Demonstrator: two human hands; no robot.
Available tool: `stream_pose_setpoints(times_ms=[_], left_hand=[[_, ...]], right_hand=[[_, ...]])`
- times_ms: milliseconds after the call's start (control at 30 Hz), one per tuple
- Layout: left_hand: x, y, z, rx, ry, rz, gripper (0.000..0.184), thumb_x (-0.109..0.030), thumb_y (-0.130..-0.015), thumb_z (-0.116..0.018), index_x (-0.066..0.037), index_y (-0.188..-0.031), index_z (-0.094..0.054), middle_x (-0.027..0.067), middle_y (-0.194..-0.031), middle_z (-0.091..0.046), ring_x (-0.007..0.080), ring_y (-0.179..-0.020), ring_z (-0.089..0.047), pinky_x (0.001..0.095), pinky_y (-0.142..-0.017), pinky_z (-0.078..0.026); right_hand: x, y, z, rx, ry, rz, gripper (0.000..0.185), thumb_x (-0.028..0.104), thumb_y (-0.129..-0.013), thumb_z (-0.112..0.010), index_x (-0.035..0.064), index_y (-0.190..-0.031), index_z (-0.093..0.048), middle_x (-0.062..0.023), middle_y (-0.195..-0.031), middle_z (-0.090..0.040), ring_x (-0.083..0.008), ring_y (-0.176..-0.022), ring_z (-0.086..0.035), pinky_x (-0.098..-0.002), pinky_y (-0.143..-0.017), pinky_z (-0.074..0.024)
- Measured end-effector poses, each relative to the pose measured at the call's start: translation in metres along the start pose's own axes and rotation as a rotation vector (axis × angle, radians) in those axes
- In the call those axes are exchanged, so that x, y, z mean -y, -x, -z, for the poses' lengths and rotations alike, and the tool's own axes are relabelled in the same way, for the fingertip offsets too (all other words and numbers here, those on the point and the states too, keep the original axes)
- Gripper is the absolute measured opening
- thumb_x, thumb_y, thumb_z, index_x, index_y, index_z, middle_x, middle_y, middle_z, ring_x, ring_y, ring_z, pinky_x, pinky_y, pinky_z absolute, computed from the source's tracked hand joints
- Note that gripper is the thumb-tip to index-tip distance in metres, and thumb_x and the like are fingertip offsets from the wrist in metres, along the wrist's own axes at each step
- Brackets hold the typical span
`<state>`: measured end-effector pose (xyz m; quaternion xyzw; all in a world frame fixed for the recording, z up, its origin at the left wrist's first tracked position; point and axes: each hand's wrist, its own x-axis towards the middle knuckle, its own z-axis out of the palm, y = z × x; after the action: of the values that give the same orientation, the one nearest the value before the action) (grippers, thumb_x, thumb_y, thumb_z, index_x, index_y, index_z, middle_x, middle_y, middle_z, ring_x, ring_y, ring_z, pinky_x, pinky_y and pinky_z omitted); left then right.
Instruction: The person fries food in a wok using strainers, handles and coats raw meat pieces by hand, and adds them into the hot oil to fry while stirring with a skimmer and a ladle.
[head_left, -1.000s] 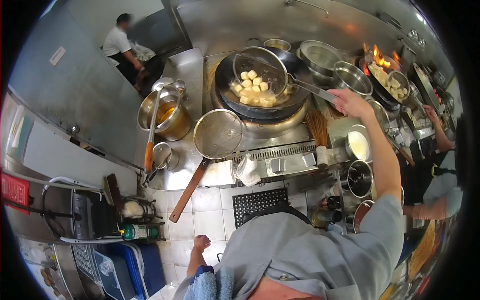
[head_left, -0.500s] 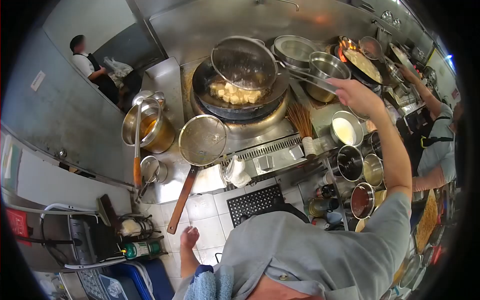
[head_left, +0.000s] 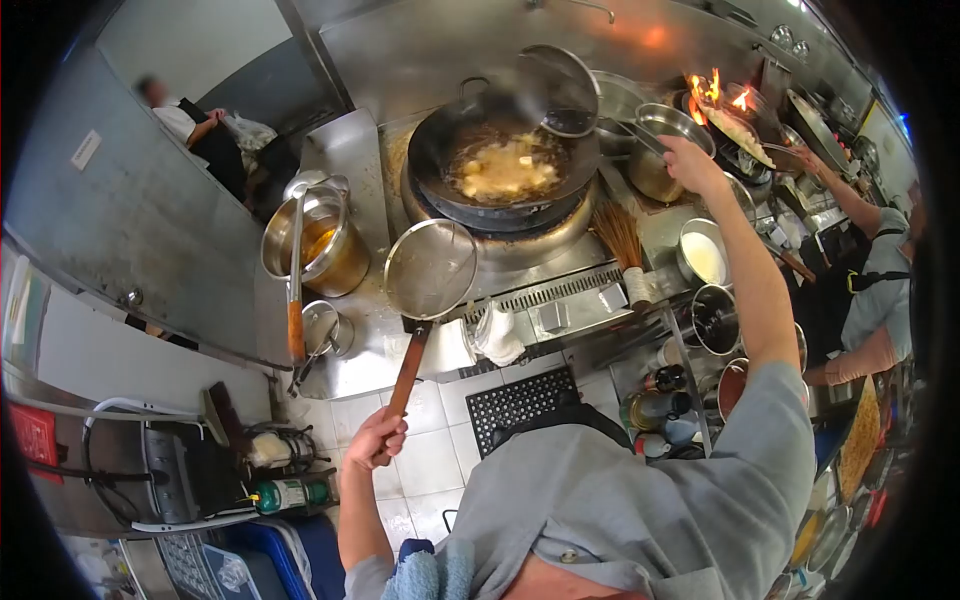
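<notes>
My right hand is closed around the metal handle of a large perforated skimmer, tilted on edge above the right rear of the black wok. Pale food cubes, perhaps tofu, sit in bubbling oil inside the wok. At the lower left, my left hand wraps around the wooden handle end of a round mesh strainer. The strainer's bowl lies over the steel counter in front of the wok.
Left of the wok stands a steel pot with a wooden-handled ladle across it. A bamboo brush and a bowl of white liquid are at right. Flames rise by a co-worker's arm. Another person stands far left.
My left hand has come up and taken hold of the strainer's handle. The skimmer has swung right and back, uncovering the wok, and the cubes now bubble in the oil.
</notes>
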<state>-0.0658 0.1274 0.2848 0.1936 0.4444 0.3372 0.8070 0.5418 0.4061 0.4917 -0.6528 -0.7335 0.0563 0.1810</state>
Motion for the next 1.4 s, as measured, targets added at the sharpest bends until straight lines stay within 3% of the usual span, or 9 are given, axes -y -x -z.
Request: stream_pose_setpoints(times_ms=[267,400,533,667,800,833,1233,1333,1400], left_hand=[[0.04,0.002,-0.092,-0.459,-0.468,-0.361,0.028,-0.007,-0.091,-0.05,-0.003,-0.116,-0.037,0.0077,-0.074,-0.05,0.0127,-0.054,-0.049,0.0305,-0.044,-0.043],[0.079,-0.075,-0.105,-0.902,-1.067,-0.812,0.035,-0.003,-0.088,-0.046,0.002,-0.12,-0.033,0.032,-0.086,-0.057,0.048,-0.076,-0.058,0.0488,-0.07,-0.046],[0.06,-0.071,-0.139,-0.833,-0.961,-0.555,0.039,-0.004,-0.089,-0.044,0.0,-0.125,-0.029,0.0345,-0.092,-0.057,0.053,-0.085,-0.055,0.0519,-0.072,-0.044],[0.091,-0.101,-0.137,-0.972,-1.028,-0.638,0.037,-0.004,-0.089,-0.045,-0.001,-0.123,-0.033,0.0315,-0.089,-0.058,0.0503,-0.08,-0.057,0.0502,-0.067,-0.045],[0.07,-0.082,-0.151,-0.806,-0.642,-0.456,0.036,-0.005,-0.091,-0.046,0.0,-0.125,-0.036,0.0158,-0.082,-0.057,0.0239,-0.062,-0.056,0.0374,-0.059,-0.047],[0.076,-0.081,-0.141,-0.79,-0.654,-0.609,0.03,-0.005,-0.091,-0.042,-0.007,-0.121,-0.036,-0.0018,-0.066,-0.04,0.0036,-0.047,-0.038,0.0206,-0.036,-0.034],[-0.135,-0.079,-0.218,-0.381,-0.473,-0.555,0.014,-0.002,-0.088,-0.047,-0.01,-0.097,-0.04,-0.0007,-0.067,-0.039,0.0061,-0.049,-0.036,0.0236,-0.039,-0.03],[-0.156,-0.119,-0.206,-0.409,-0.597,-0.497,0.015,0.001,-0.086,-0.046,-0.009,-0.095,-0.039,0.0012,-0.069,-0.04,0.0078,-0.049,-0.037,0.025,-0.04,-0.032],[-0.169,-0.132,-0.207,-0.233,-0.388,-0.354,0.015,0.003,-0.085,-0.045,-0.008,-0.094,-0.039,0.0025,-0.069,-0.041,0.009,-0.05,-0.038,0.0255,-0.041,-0.033]], right_hand=[[-0.024,0.006,-0.045,-0.028,-0.01,0.005,0.038,0.005,-0.084,-0.053,-0.0037,-0.121,-0.051,-0.0283,-0.112,-0.057,-0.0407,-0.106,-0.054,-0.0427,-0.091,-0.0428],[-0.036,0.004,-0.058,0.045,-0.111,-0.075,0.039,-0.002,-0.082,-0.048,-0.0047,-0.121,-0.047,-0.0211,-0.097,-0.062,-0.0354,-0.088,-0.062,-0.0412,-0.073,-0.048],[-0.023,0.01,-0.041,0.145,-0.335,-0.156,0.044,-0.005,-0.081,-0.044,-0.0013,-0.125,-0.044,-0.0055,-0.075,-0.049,-0.0124,-0.065,-0.052,-0.0284,-0.047,-0.0396],[-0.052,0.004,-0.053,0.169,-0.444,-0.122,0.046,-0.007,-0.079,-0.043,0.0006,-0.125,-0.044,-0.006,-0.076,-0.051,-0.0142,-0.063,-0.051,-0.0292,-0.047,-0.0403],[-0.053,0.009,-0.04,0.276,-0.579,-0.18,0.048,-0.008,-0.078,-0.041,0.0021,-0.125,-0.045,-0.0059,-0.077,-0.052,-0.0149,-0.062,-0.052,-0.0294,-0.047,-0.0404],[-0.052,0.007,-0.034,0.267,-0.551,-0.159,0.048,-0.007,-0.078,-0.041,0.0024,-0.125,-0.045,-0.006,-0.077,-0.052,-0.0151,-0.062,-0.052,-0.0296,-0.047,-0.0404],[-0.002,0.021,-0.025,0.108,-0.265,-0.099,0.049,-0.001,-0.077,-0.043,-0.0102,-0.125,-0.043,-0.0305,-0.12,-0.052,-0.0394,-0.112,-0.051,-0.0378,-0.098,-0.0386],[0.016,0.036,-0.049,0.197,-0.234,-0.073,0.051,-0.003,-0.075,-0.045,-0.011,-0.125,-0.042,-0.0315,-0.116,-0.053,-0.0408,-0.108,-0.053,-0.0388,-0.095,-0.0403],[0.032,0.045,-0.075,0.188,-0.532,-0.229,0.05,-0.004,-0.076,-0.046,-0.0083,-0.126,-0.042,-0.0236,-0.096,-0.056,-0.0318,-0.083,-0.057,-0.0369,-0.069,-0.0437]])
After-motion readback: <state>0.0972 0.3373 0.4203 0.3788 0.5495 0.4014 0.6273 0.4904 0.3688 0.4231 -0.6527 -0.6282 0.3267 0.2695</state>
